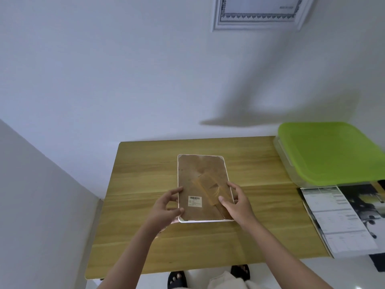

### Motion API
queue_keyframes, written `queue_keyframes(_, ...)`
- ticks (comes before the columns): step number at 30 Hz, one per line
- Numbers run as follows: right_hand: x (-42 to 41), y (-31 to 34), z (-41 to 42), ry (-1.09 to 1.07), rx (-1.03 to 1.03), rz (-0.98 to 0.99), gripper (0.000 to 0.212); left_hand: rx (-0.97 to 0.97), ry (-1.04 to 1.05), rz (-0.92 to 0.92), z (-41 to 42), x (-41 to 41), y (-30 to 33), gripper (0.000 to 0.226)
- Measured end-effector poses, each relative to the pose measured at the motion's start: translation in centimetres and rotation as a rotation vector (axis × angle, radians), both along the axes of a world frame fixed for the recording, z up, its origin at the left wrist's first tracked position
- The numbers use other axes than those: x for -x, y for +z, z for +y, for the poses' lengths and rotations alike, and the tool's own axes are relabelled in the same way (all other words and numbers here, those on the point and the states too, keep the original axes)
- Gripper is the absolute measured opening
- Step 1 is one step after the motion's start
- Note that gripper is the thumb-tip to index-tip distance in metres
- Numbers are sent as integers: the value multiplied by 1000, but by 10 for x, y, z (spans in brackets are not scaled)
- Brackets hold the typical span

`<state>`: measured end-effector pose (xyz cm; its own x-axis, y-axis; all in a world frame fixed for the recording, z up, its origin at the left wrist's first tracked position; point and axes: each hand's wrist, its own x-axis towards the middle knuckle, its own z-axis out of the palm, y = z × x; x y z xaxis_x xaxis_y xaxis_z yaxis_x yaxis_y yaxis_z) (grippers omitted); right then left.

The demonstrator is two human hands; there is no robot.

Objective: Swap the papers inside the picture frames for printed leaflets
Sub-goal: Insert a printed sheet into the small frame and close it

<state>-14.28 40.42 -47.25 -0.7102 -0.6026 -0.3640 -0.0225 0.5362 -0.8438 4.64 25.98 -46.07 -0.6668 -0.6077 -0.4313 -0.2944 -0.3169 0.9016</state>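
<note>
Presently face-down near the middle of the light wooden desk [145,236]: white-rimmed rectangular picture frame with brown fibreboard backing [200,174], rounded corners, barcode sticker on lower back, folded brown easel stand lying flat across the board. Left hand [166,207] cupped against the frame's left edge, thumb and fingers pinching the rim near the lower corner. Right hand [235,203] laid over the lower right portion, fingers spread on the backing and stand, not closed round anything. Judged light and rigid as a whole; backing board thin, stiff, matte, likely to flex if levered from one corner. Front hidden; glazing cannot be confirmed, so handling as fragile advised. Best purchase judged along both long edges by the rim, backing eased out evenly; retaining tabs not discernible. Stack of printed paper leaflets, grey and black [341,217], at the desk's right edge, thin and limp, prone to creasing. Translucent plastic box with lime-green lid [333,151] at far right corner. Ornate white framed certificate [258,15] on wall above.
</note>
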Motion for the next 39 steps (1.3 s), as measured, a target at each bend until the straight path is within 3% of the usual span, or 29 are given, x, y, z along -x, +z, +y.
queue_keyframes(4,-8,26,-13,41,35,409,51,189,20,61,4,9,28,59)
queue_keyframes(8,-12,70,-39,123,211,611,50,392,15,100,20,25,58,54)
queue_keyframes(14,-6,131,-52,173,349,259,69,679,4,164,34,39,90,39)
queue_keyframes(19,-9,160,-51,59,438,279,82,767,15,217,46,46,108,36)
queue_keyframes(25,-5,156,-47,-210,644,219,61,792,-56,308,36,58,118,42)
queue_keyframes(30,9,156,-31,-285,761,219,48,873,190,255,-26,66,126,38)
queue_keyframes(33,21,160,-18,-253,787,255,45,702,203,272,-54,76,139,36)
queue_keyframes(39,57,174,5,-194,845,211,46,344,10,555,-54,114,171,34)
